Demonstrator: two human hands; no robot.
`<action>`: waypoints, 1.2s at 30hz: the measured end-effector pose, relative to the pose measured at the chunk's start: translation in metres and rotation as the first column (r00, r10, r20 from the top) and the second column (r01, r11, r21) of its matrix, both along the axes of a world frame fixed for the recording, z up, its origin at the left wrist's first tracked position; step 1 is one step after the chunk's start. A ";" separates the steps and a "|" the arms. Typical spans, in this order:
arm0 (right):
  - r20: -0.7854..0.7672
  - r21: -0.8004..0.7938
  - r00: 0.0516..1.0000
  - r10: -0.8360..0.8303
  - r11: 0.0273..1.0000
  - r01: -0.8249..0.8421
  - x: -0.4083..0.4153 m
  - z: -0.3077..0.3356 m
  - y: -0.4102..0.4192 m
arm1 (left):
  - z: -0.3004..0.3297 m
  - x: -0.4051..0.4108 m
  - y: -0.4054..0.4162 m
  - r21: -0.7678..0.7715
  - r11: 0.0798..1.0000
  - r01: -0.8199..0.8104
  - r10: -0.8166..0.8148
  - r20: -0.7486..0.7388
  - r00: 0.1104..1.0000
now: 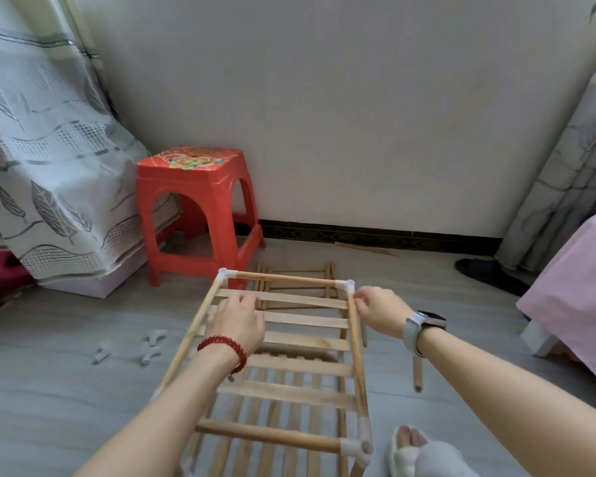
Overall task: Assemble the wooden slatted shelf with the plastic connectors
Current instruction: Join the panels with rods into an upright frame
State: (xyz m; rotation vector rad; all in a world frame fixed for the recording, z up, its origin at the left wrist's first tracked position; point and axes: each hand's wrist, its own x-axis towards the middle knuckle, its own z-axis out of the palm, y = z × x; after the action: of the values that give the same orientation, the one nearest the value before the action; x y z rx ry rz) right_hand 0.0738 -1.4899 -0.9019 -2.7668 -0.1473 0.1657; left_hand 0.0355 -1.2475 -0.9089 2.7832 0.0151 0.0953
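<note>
Shelf (pixel 289 342) fills the lower middle of the view, a slatted top tier raised off the floor (pixel 66 390), its long axis running away from the person toward the wall (pixel 324 115). A lower tier shows through the slats beneath it. Another slatted panel (pixel 296 287) lies flat on the floor just beyond the shelf's far end, and a red stool (pixel 197 208) stands past the shelf's far left corner.

The right rail (pixel 356 356) of the shelf runs the same way as the long axis, ending in a white connector (pixel 346 285) at the far right corner. The right hand (pixel 379 313) is at that rail just below the connector, fingers curled and pinching the rail. The left hand (pixel 240 320) lies flat on the far slats, fingers relaxed, pressing down inside the frame.

A loose dowel (pixel 417 373) lies on the floor just right of the shelf, nearer the right hand than the left. Spare connectors (pixel 150 346) lie scattered on the floor left of the shelf, nearer the left hand.

My judgement: the next move turns on the far right corner. The connector lies just ahead of the right hand along the rail, so that hand is best placed to seat it while the left steadies the tier.
</note>
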 end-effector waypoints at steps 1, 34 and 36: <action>0.043 0.041 0.999 -0.021 0.999 0.019 0.027 -0.007 -0.002 | -0.008 0.026 0.000 0.000 1.000 -0.002 0.002 0.003 1.000; -0.137 -0.229 0.988 0.065 0.969 -0.096 0.453 -0.375 -0.006 | -0.320 0.482 -0.024 0.609 0.791 0.046 0.279 -0.427 0.860; -0.127 -0.249 0.984 0.123 0.957 -0.152 0.452 -0.401 -0.007 | -0.338 0.479 -0.024 0.626 0.777 0.061 0.341 -0.500 0.796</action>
State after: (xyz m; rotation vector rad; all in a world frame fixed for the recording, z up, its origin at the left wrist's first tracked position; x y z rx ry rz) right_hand 0.5258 -1.4969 -1.3024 -2.9963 -0.3108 0.4007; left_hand 0.5146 -1.2716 -1.2471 3.3226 0.4442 -0.9114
